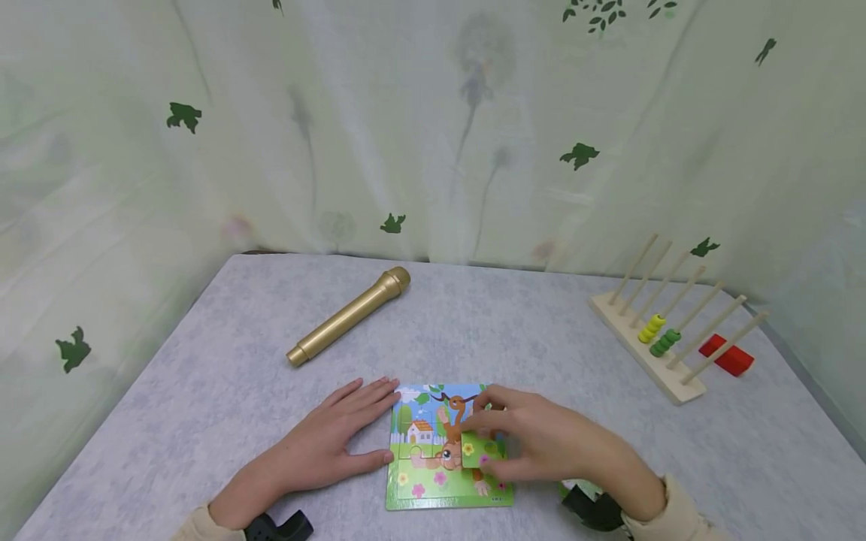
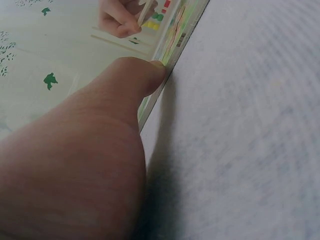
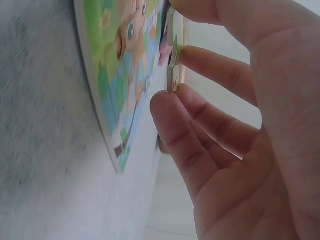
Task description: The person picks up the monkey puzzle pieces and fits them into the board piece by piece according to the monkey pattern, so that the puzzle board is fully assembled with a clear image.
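Note:
A jigsaw puzzle (image 1: 422,492) with a monkey, a house and flowers lies at the table's near middle. My right hand (image 1: 548,436) pinches a green puzzle piece (image 1: 471,453) with flowers between thumb and fingers, over the right half of the puzzle. In the right wrist view that piece (image 3: 175,47) appears edge-on, raised off the picture. My left hand (image 1: 338,436) lies flat at the puzzle's left side, its fingertips at the upper left corner and its thumb on the left edge. The left wrist view shows the thumb (image 2: 135,75) against the board's edge.
A gold toy microphone (image 1: 348,315) lies behind the left hand. At the right stands a wooden peg rack (image 1: 649,349) with yellow and green beads, a red block (image 1: 727,355) beside it. Something green and white is partly hidden under the right wrist. A patterned curtain (image 1: 433,135) hangs behind the table.

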The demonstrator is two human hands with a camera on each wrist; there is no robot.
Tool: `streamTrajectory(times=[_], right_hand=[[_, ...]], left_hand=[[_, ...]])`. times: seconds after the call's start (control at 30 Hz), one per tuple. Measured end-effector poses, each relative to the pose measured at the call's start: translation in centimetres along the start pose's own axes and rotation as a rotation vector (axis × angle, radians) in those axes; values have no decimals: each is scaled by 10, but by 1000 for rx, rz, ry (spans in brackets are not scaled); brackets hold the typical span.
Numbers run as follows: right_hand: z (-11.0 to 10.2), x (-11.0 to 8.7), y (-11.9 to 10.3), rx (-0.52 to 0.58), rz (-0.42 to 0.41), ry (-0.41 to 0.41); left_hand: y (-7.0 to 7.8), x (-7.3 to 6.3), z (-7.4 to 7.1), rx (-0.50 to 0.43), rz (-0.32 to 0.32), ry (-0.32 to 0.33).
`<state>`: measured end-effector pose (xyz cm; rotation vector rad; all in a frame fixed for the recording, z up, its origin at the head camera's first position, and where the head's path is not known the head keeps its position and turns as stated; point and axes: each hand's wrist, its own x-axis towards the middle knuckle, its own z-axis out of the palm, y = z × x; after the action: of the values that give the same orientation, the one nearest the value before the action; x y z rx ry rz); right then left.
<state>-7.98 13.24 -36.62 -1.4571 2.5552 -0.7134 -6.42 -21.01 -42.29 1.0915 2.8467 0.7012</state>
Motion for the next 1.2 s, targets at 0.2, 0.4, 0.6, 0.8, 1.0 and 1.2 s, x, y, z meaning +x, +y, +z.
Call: streamTrajectory(times=[0.2, 0.4, 0.6, 0.8, 1.0, 1.2], right_hand=[[6, 8, -7, -4, -32, -8], [14, 17, -13, -31, -41, -11], [20, 23, -20, -42, -69, -12], [29, 28, -24, -60, -108, -8], [37, 31, -25, -76, -118, -1], [42, 34, -28, -97, -139, 21]], left_hand=[[0, 0, 0, 12, 7, 9], [-1, -1, 0, 15, 13, 20], [-1, -1, 1, 8, 18, 23], [-1, -1, 0, 9, 22, 26], [-1, 0, 0, 9, 24, 17], [-2, -1, 0, 7, 30, 28]])
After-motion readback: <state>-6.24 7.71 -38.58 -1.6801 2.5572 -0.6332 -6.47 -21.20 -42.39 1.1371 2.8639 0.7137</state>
